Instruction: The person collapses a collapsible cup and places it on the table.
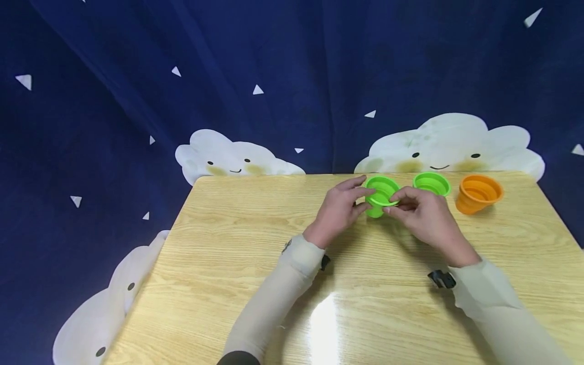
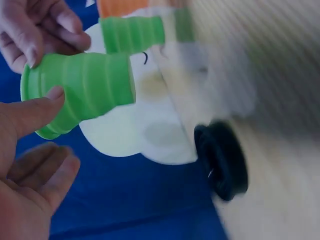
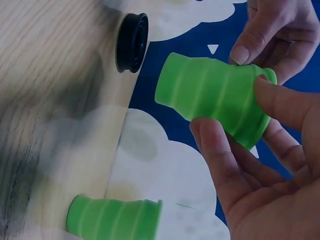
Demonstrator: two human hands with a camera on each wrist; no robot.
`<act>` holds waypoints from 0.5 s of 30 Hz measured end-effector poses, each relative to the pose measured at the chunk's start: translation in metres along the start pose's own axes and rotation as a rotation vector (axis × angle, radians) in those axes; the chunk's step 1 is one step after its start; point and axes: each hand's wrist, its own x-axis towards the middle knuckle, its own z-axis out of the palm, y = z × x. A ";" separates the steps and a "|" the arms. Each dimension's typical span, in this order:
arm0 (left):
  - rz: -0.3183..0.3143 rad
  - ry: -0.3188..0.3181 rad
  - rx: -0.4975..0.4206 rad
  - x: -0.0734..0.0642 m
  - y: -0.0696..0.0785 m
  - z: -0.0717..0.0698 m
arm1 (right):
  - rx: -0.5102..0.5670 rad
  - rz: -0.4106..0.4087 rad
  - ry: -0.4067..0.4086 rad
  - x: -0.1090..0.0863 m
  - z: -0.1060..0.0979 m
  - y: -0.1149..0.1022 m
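A green ribbed collapsible cup (image 1: 375, 210) is between both hands above the far right part of the table. My right hand (image 1: 424, 215) pinches its rim between thumb and fingers. On the other side is my left hand (image 1: 335, 210), its thumb touching the cup wall and its other fingers spread apart from it, as the left wrist view shows. A second green cup (image 1: 431, 181) stands behind the right hand, partly hidden by it. An orange cup (image 1: 479, 191) stands upright to the right of that one.
A black round ridged piece (image 2: 222, 160) sits near the table's far edge, mostly hidden behind the left hand in the head view. The wooden table (image 1: 228, 253) ends at a dark blue curtain (image 1: 274, 50) with white clouds.
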 end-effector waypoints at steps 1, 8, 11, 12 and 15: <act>0.062 -0.004 0.050 0.000 0.001 -0.002 | 0.000 -0.004 -0.002 -0.001 0.000 -0.001; 0.304 0.013 0.313 -0.002 0.006 -0.012 | -0.014 -0.056 0.007 -0.004 -0.004 -0.007; 0.315 0.018 0.324 -0.003 0.007 -0.013 | -0.101 -0.140 0.050 -0.006 -0.005 -0.011; 0.316 0.016 0.325 -0.004 0.007 -0.013 | -0.141 -0.183 0.072 -0.007 -0.005 -0.012; 0.310 0.017 0.316 -0.005 0.007 -0.014 | -0.279 -0.352 0.141 -0.007 -0.005 -0.013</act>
